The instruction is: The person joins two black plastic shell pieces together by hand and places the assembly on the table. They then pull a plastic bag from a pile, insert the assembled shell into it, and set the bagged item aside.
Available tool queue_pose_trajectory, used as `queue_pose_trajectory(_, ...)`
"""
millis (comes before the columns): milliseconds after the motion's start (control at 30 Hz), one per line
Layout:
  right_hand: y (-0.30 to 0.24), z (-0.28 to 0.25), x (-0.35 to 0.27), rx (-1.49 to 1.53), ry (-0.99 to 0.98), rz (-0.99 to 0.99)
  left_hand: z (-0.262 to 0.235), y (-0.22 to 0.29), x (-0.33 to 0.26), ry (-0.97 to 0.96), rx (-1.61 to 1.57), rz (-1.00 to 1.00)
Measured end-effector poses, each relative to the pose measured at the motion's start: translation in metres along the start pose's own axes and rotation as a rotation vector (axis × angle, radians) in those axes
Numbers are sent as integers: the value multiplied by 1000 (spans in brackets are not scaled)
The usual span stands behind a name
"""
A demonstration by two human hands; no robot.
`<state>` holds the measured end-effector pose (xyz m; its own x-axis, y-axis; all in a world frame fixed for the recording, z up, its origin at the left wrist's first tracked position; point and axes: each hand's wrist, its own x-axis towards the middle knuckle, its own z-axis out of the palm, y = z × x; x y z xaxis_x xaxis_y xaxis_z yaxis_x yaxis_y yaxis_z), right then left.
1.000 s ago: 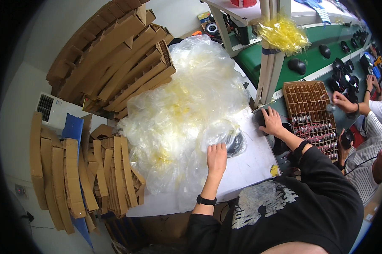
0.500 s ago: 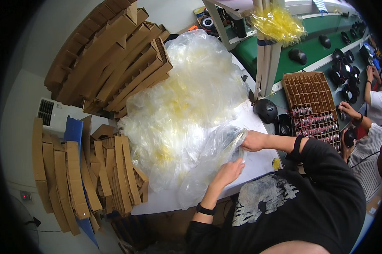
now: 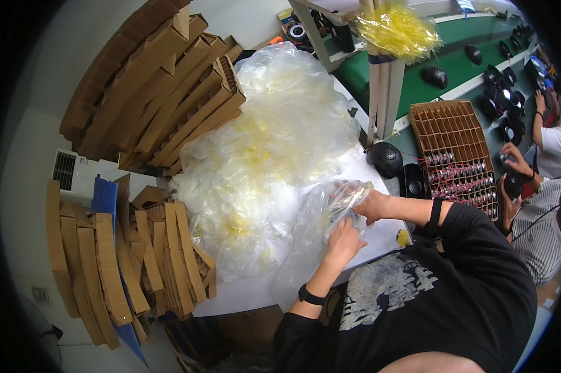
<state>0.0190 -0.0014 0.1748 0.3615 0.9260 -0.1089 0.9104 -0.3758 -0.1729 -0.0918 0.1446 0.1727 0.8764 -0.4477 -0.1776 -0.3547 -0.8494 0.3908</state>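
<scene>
A loose clear plastic bag (image 3: 305,231) lies crumpled at the near edge of the white table (image 3: 243,297). My right hand (image 3: 372,207) is closed on its gathered upper edge. Close below it, my left hand (image 3: 344,242) rests against the bag's side, its fingertips on the film and its thumb held apart. The fingertips are partly lost in the shiny folds. Beyond the bag spreads a large heap of clear plastic bags (image 3: 274,133) with a yellowish tint.
Cardboard divider trays (image 3: 168,81) stack at the far left, with more cardboard pieces (image 3: 109,267) nearer. A black rounded speaker housing (image 3: 385,160) and a divider box (image 3: 445,124) of small parts stand at right. Yellow film (image 3: 397,32) hangs on a post. Co-workers' hands (image 3: 516,163) handle black parts.
My left hand has moved up and slightly right along the bag, closer to my right hand. My right hand keeps its hold, shifted slightly. The whole view has shifted slightly.
</scene>
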Motion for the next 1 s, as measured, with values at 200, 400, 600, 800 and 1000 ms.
queue_pose_trajectory(200, 23, 19, 5, 300, 310, 174, -8, -7, 38, -51, -255, -433)
queue_pose_trajectory(400, 42, 22, 29, 343, 75, 225, -3, -49, 57, 208, -28, -215)
queue_pose_trajectory(600, 47, 31, 28, 313, 10, 345, -6, -60, 65, 207, 71, 8)
queue_pose_trajectory(800, 40, 33, 39, 393, -125, 383, -18, -58, 34, 73, 173, 94)
queue_pose_trajectory(1000, 25, 48, 63, 410, -199, 403, -14, -48, 11, -81, 162, -173)
